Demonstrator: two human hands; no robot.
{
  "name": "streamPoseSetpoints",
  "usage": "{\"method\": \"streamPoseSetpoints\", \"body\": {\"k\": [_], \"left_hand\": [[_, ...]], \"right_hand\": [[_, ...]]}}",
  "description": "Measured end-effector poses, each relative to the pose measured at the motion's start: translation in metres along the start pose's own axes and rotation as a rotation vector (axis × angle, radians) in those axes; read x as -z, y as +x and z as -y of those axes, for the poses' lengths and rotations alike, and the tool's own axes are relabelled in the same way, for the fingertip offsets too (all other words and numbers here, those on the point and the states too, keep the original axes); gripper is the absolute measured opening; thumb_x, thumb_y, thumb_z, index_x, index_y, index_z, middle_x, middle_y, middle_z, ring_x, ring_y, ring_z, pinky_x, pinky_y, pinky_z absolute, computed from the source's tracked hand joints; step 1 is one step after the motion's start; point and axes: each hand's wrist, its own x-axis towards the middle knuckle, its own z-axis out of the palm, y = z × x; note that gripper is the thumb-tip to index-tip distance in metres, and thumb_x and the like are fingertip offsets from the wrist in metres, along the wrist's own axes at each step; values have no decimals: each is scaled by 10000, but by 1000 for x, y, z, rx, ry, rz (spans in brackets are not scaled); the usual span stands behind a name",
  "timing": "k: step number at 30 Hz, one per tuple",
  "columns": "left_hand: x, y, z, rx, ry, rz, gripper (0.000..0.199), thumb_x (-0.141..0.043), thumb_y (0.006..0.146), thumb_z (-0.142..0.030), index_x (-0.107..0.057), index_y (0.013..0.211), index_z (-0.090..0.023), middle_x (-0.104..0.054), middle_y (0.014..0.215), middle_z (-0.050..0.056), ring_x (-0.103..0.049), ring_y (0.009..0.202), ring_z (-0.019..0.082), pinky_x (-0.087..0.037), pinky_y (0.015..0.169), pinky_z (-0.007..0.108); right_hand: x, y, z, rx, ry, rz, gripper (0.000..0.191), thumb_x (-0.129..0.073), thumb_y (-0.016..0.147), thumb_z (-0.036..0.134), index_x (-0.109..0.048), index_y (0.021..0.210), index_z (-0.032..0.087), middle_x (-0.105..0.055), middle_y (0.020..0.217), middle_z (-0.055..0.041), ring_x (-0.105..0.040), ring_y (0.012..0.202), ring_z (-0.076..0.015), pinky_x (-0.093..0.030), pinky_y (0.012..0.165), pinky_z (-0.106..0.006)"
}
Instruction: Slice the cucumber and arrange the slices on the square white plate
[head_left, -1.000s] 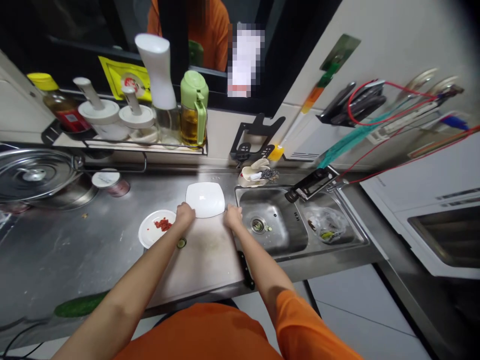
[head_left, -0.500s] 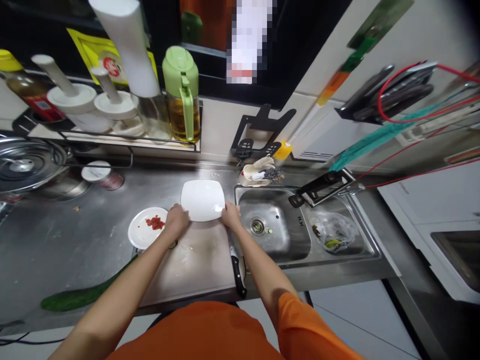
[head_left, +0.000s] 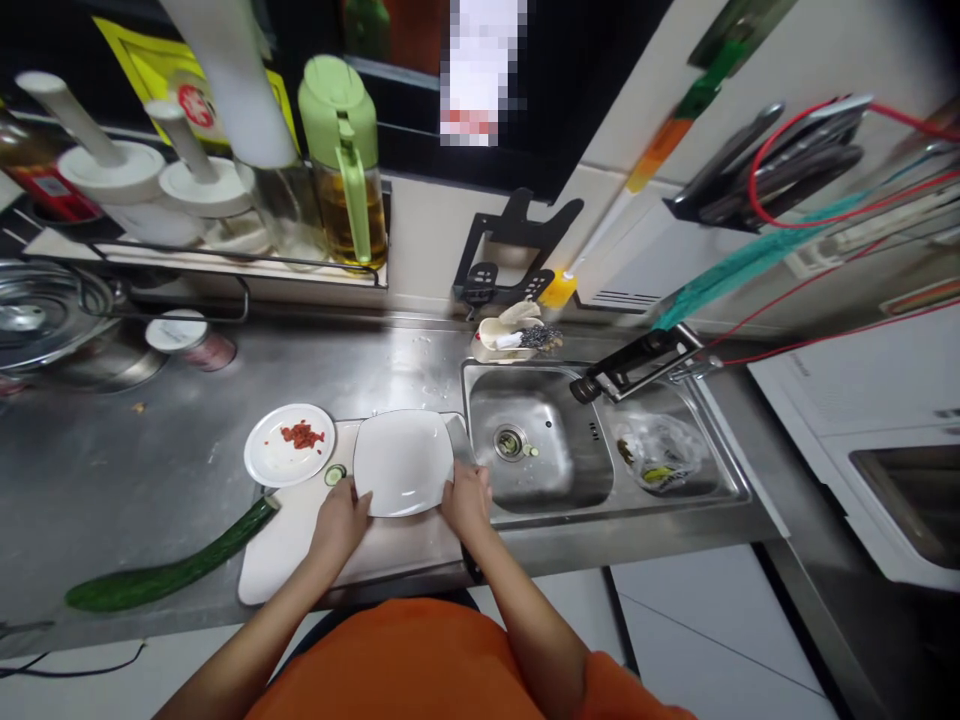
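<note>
A white square plate point(head_left: 403, 462) is held between my two hands over the cutting board point(head_left: 281, 545). My left hand point(head_left: 341, 522) grips its lower left edge, and my right hand point(head_left: 466, 505) grips the lower right edge. Left of the plate, a cucumber slice point(head_left: 335, 475) lies on the board. A round white plate point(head_left: 262, 452) with chopped red pieces point(head_left: 304, 435) sits beside it. The long cucumber point(head_left: 169, 570) lies at the left, its cut end touching the board. The knife at the board's right side is mostly hidden by my right hand.
On the right is a steel sink point(head_left: 559, 490) with green scraps at its drain, beside a smaller basin holding a plastic bag point(head_left: 664, 455). A lidded pot point(head_left: 82, 345) and a jar point(head_left: 196, 340) stand at the back left, below a shelf holding an oil bottle point(head_left: 345, 170).
Both hands have moved the square plate toward my body, over the board. The cucumber slice and the cucumber's cut end now show beside my left hand. The camera view has shifted slightly.
</note>
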Motion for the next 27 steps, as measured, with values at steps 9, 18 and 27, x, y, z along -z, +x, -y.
{"method": "streamPoseSetpoints", "body": {"k": [9, 18, 27], "left_hand": [[-7, 3, 8, 6, 0, 34, 118, -470, 815, -302, -492, 802, -187, -599, 724, 59, -602, 696, 214, -410, 628, 293], [3, -3, 9, -7, -93, -10, 193, -495, 815, -364, -553, 867, -187, -619, 707, 33, -599, 690, 193, -421, 665, 284], [21, 10, 44, -96, 12, -311, 317, -463, 819, -336, -624, 1010, -139, -661, 898, 111, -589, 884, 247, -441, 817, 337]], "right_hand": [[-11, -1, 3, 7, -97, -20, 262, -433, 843, 156, -566, 1069, 156, -577, 1101, -135, -391, 1121, -292, -350, 819, -375], [-10, 2, 8, -21, -186, -16, 275, -437, 859, 177, -558, 1104, 145, -537, 1148, -164, -374, 1126, -295, -352, 823, -394], [-5, -4, 6, -14, -202, -80, 311, -429, 890, 197, -557, 1173, 184, -528, 1158, -150, -381, 1100, -291, -342, 789, -369]]}}
